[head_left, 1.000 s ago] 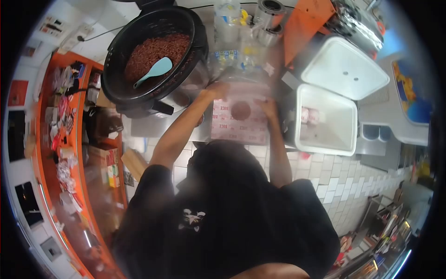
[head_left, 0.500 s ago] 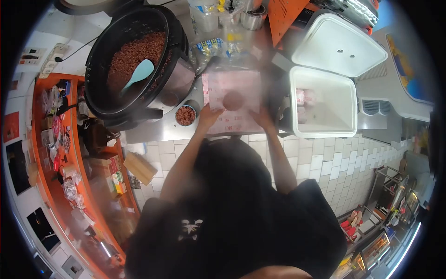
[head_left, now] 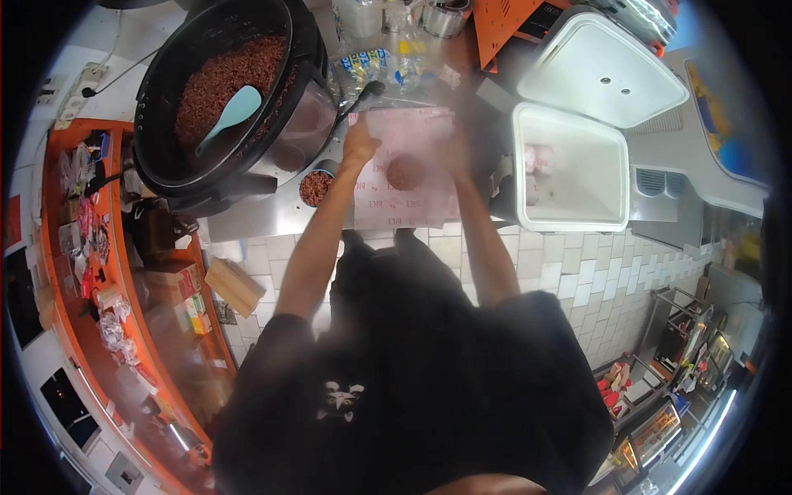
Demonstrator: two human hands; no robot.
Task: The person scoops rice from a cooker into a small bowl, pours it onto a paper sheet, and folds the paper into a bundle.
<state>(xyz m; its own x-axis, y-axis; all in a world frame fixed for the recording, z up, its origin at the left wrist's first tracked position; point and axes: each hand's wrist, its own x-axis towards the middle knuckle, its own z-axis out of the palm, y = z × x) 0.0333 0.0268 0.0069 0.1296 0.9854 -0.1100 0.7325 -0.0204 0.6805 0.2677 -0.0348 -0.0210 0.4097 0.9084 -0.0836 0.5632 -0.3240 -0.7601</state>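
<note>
A sheet of printed food wrapping paper lies on the steel counter, with a round mound of reddish-brown rice near its middle. At the sheet's upper left edge is my left hand, its fingers closed on the paper. My right hand is by the right edge of the sheet, and blur hides its fingers. Left of the paper, a small cup of the same rice stands beside my left forearm. The big black rice cooker holds more rice, with a pale teal rice paddle lying on it.
To the right stands a white cooler box with several wrapped bundles inside, its lid tipped back. Plastic packs and metal containers sit behind the paper. An orange shelf holds goods at the left.
Both hands have moved forward, from the near part of the paper up along its sides toward the far edge. The whole view has shifted slightly; the rice mound still lies on the paper.
</note>
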